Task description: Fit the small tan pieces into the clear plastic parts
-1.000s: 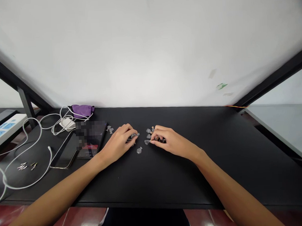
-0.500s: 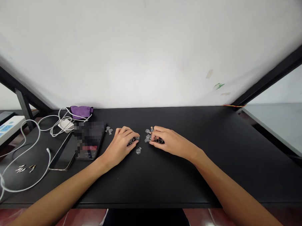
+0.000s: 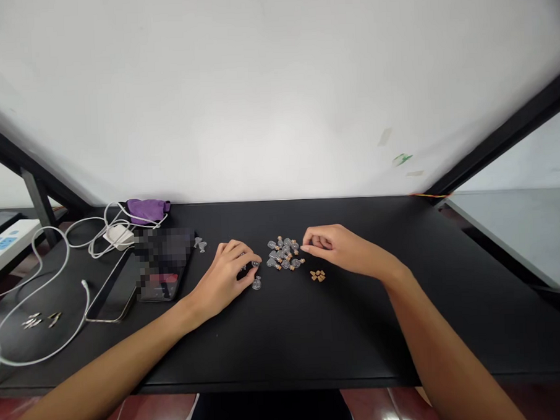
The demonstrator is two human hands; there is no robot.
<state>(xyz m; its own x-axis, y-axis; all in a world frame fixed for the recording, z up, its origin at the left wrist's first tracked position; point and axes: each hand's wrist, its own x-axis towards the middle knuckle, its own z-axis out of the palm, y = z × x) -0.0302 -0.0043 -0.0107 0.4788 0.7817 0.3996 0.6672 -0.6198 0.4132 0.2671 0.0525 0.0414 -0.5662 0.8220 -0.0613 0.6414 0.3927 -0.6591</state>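
My left hand [image 3: 231, 269] rests on the black table, its thumb and forefinger closed around a small clear glass bottle [image 3: 256, 264]. More glass bits show under its fingers, partly hidden. Just below the fingertips lies a loose round bottle [image 3: 256, 283]. My right hand [image 3: 332, 246] hovers at the right edge of a pile of tiny glass bottles [image 3: 284, 254], several with cork stoppers in their necks. Its fingers are loosely curled, thumb and forefinger slightly apart, with nothing visible between them. Below that hand is a small heap of loose corks [image 3: 317, 275].
Two more clear bottles [image 3: 200, 244] lie beside a dark phone [image 3: 164, 264]. Another phone [image 3: 111, 285], a white cable [image 3: 76, 330], a charger [image 3: 118, 235], a purple pouch [image 3: 147, 209] and small metal pieces [image 3: 33, 320] occupy the left. A white wall [image 3: 276, 111] stands behind the table.
My right hand has moved right and away from the pile, uncovering the corked bottles and the loose corks. The left hand stays in nearly the same place, its thumb slightly lower.
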